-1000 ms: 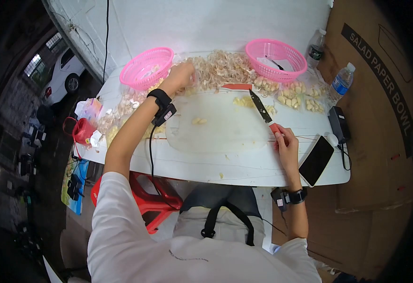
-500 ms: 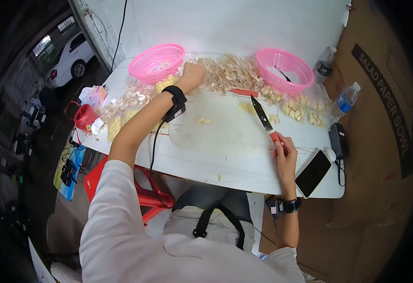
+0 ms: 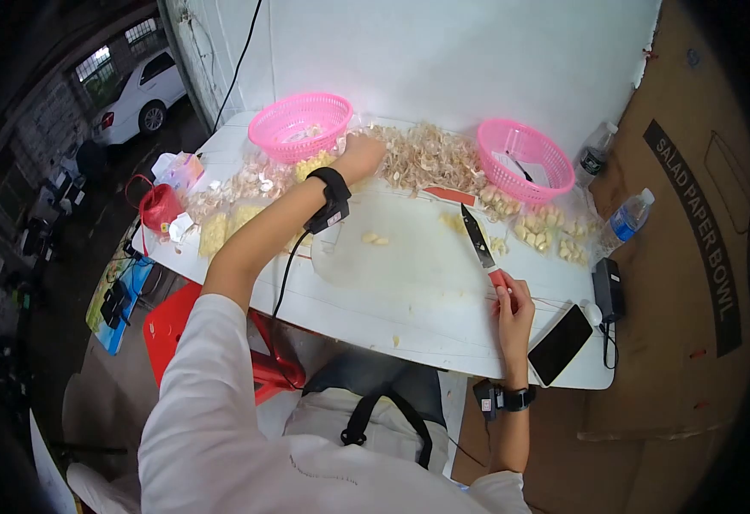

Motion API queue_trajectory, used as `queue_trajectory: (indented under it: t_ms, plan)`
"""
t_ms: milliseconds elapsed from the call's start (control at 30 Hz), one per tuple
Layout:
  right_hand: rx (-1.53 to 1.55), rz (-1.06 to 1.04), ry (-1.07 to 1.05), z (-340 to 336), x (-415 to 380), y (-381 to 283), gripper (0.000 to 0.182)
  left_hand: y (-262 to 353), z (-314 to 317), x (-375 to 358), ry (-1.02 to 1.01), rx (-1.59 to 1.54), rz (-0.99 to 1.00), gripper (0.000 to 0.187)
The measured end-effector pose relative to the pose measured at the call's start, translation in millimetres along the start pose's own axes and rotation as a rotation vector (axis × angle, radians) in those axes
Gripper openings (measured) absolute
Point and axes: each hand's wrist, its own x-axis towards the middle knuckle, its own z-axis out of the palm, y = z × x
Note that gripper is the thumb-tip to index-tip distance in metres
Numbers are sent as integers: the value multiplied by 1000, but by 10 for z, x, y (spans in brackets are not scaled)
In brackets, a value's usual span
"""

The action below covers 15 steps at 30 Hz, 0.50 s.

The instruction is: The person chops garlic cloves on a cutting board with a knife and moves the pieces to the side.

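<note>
My right hand (image 3: pixel 514 310) grips the red handle of a knife (image 3: pixel 479 242), whose dark blade points away from me over the right side of a pale cutting board (image 3: pixel 392 274). At the far left of the board, my left hand (image 3: pixel 361 158) reaches to the edge of a heap of garlic skins (image 3: pixel 426 156), beside a pile of peeled garlic (image 3: pixel 312 164). Its fingers look curled, and what they hold is hidden. A few garlic cloves (image 3: pixel 375 239) lie on the board. Past the knife tip lies a flat red-and-white object (image 3: pixel 450 195).
Two pink baskets, left (image 3: pixel 299 128) and right (image 3: pixel 525 161), stand at the back. Bagged garlic cloves (image 3: pixel 542 233), a water bottle (image 3: pixel 627 221), a black adapter (image 3: pixel 609 289) and a phone (image 3: pixel 561 344) are at right. A red bag (image 3: pixel 161 208) sits at left.
The camera view has shifted, so the table appears lower. My left hand stays by the garlic skins with only a slight shift. My right hand keeps hold of the knife in nearly the same place.
</note>
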Motion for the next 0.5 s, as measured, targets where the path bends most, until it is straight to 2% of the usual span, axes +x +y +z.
queue_trajectory:
  t_ms: [67, 133, 167, 233, 267, 333, 367, 433, 500]
  plan:
    - [-13, 0, 11, 3, -3, -10, 27, -55, -16, -3, 43, -8, -2, 10]
    - [8, 10, -5, 1, -6, -5, 27, -135, -175, -72, -98, -97, 130, 20]
    - [8, 7, 0, 0, -7, 18, 27, -179, -168, -91, -94, -95, 133, 20]
    - [4, -28, -2, 1, 2, 74, 27, -245, -157, -111, -52, -142, 139, 7]
    - [5, -29, 1, -2, 6, 70, 27, -244, -212, -115, -51, -141, 142, 7]
    - [-3, -21, -3, 0, -1, 59, 27, -243, -322, -131, -195, -9, 161, 6]
    - [-2, -17, 1, 4, -7, 39, 27, -263, -272, -129, -197, -8, 167, 6]
    - [9, 6, -4, 4, -7, -6, 27, -346, -97, -113, -38, -209, 188, 3]
    - [11, -4, 5, 3, -4, 28, 27, -363, -68, -101, 27, -141, 225, 4]
